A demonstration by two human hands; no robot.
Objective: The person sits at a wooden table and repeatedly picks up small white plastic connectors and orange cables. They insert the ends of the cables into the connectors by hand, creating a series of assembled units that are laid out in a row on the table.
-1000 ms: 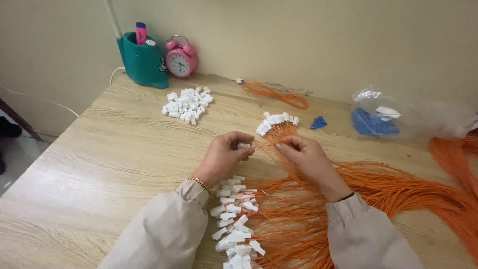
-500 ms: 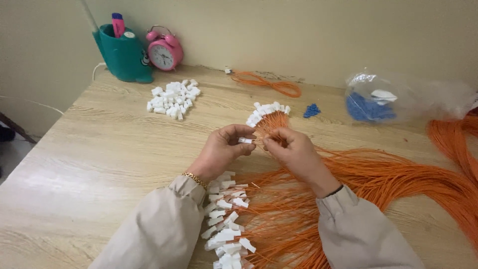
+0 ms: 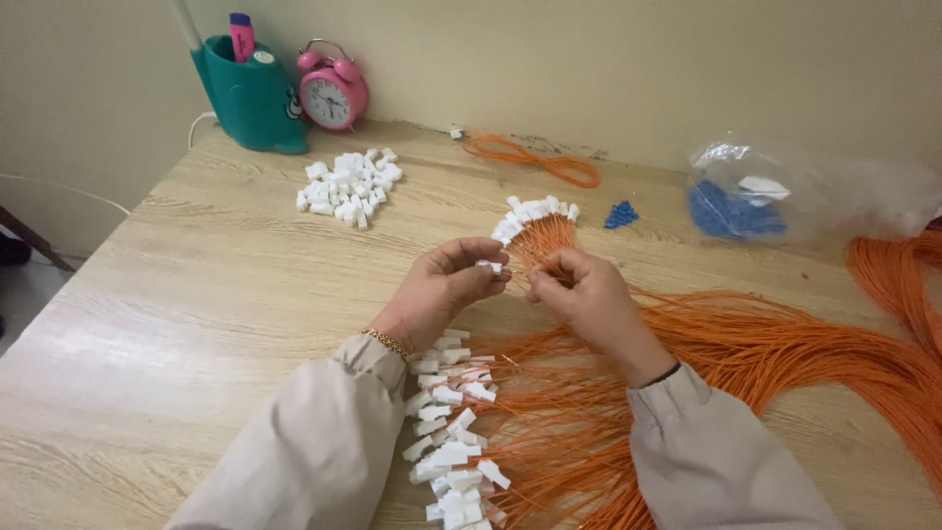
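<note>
Closer together now, my left hand (image 3: pixel 442 290) pinches a white connector (image 3: pixel 488 265) while my right hand (image 3: pixel 579 294) grips an orange wire (image 3: pixel 538 257), ends almost meeting.

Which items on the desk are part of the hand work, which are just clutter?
In use: left hand pinching a white connector; right hand on orange wires; loose connector pile.
Lying about: pink alarm clock; teal pen holder; plastic bag.
</note>
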